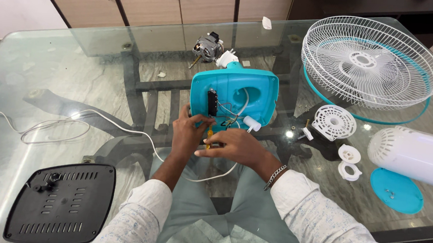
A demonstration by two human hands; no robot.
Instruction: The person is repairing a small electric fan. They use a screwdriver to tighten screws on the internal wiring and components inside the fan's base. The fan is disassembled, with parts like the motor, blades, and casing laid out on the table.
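Head view, two hands (215, 139), one teal base (233, 100)

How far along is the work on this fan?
Mostly stripped down: the grilles with the blade, the white cover, the teal disc and the black plate all lie loose on the glass table. In hand: the left hand steadies the open teal base, and the right hand works a yellow screwdriver at its wiring. The motor remains attached to the base.
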